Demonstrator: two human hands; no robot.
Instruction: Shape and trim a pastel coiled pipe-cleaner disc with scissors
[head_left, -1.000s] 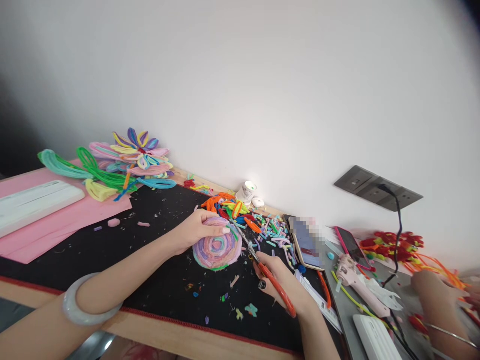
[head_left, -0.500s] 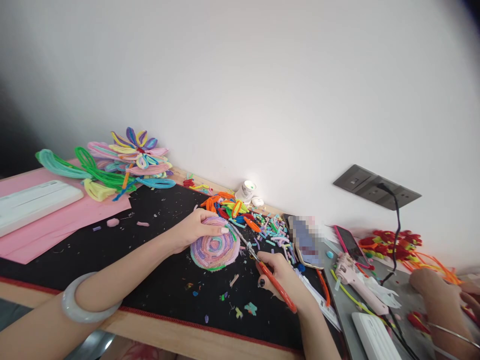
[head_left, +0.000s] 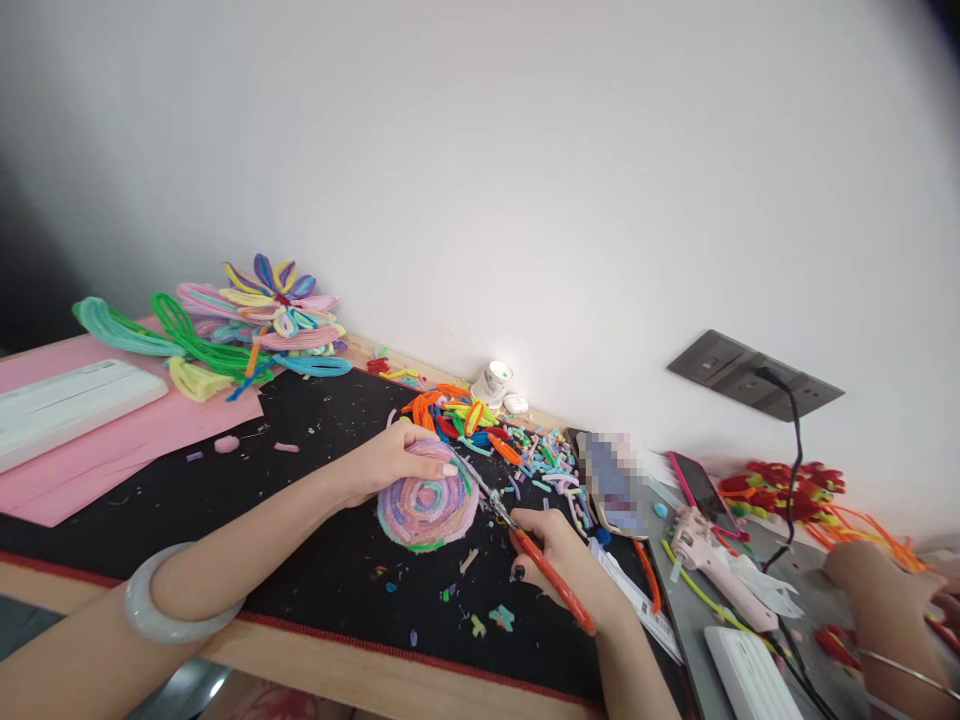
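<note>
A round disc of coiled pipe cleaners, pink, purple and blue with green bits, is pinched at its upper left edge by my left hand, thumb on top. My right hand is closed around the red handle of a pair of pliers-like cutters. Their metal jaws reach up and left to the disc's right rim, close to a green strand. Whether the jaws are closed on the rim I cannot tell. Small fuzzy scraps lie on the black mat below.
Cut pipe-cleaner pieces and bundled loops lie behind the disc, by a white cup. Left are pipe-cleaner flowers and a white case. Right are a phone, a glue gun and another person's arm.
The disc has shifted slightly left and down under my left hand. My right hand and the cutters have moved a little left with it. The other person's hand at right has shifted slightly.
</note>
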